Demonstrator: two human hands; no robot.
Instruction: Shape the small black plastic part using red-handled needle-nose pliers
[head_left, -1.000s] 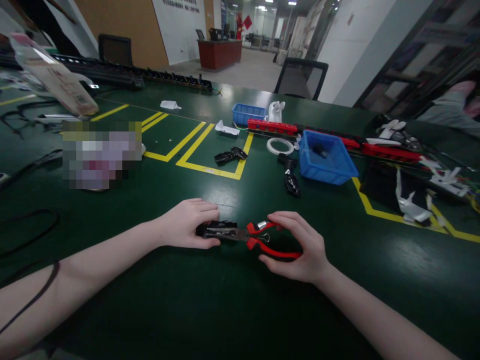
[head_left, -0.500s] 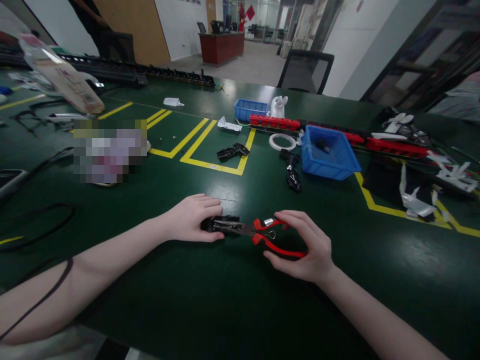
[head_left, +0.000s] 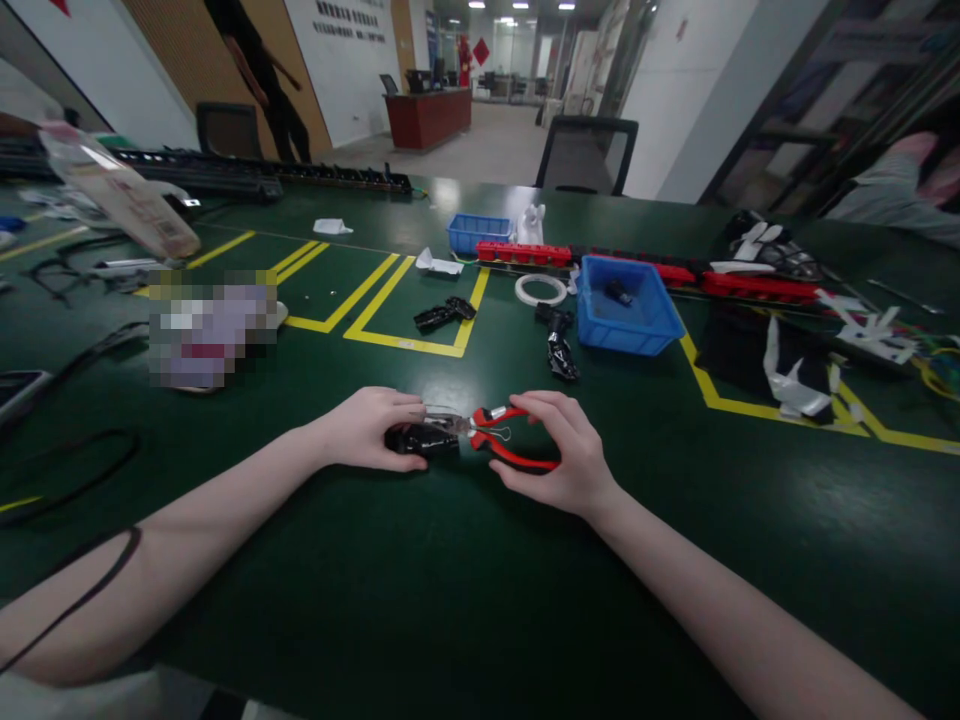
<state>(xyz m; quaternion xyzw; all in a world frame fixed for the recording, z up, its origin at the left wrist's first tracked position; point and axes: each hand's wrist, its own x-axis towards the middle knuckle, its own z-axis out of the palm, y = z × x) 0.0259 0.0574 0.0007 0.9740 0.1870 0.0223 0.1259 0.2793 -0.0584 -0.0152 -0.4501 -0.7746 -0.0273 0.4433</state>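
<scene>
A: What has the left hand (head_left: 373, 428) got?

B: A glossy black part (head_left: 431, 440), on or just over the worktop (head_left: 480, 600) in front of the person; thumb and fingers are closed round its left end

A: And the right hand (head_left: 559, 445)?

B: Wrapped on the red-handled pliers (head_left: 478, 439). Fingertips bear on the upper handle and the thumb is by the lower one. The handles stand spread, with a bent wire spring (head_left: 508, 434) showing between them

A: So where do the pliers point?

B: Towards the left hand, their nose lying along the far side of the black part. Whether the jaws actually bite on it I can't fairly say; they're small here, and partly behind the fingers

A: What's beyond the hands?

B: Two more black pieces. One, the shiny black piece (head_left: 556, 345), is near a white ring (head_left: 540, 302); the other, a crooked black piece (head_left: 444, 313), lies inside a yellow tape outline (head_left: 405, 344)

A: Any containers?

B: A large blue bin (head_left: 630, 335) right of the ring, holding a small dark item (head_left: 619, 292), and a small blue bin (head_left: 480, 235) farther back, behind a red strip (head_left: 523, 253)
</scene>
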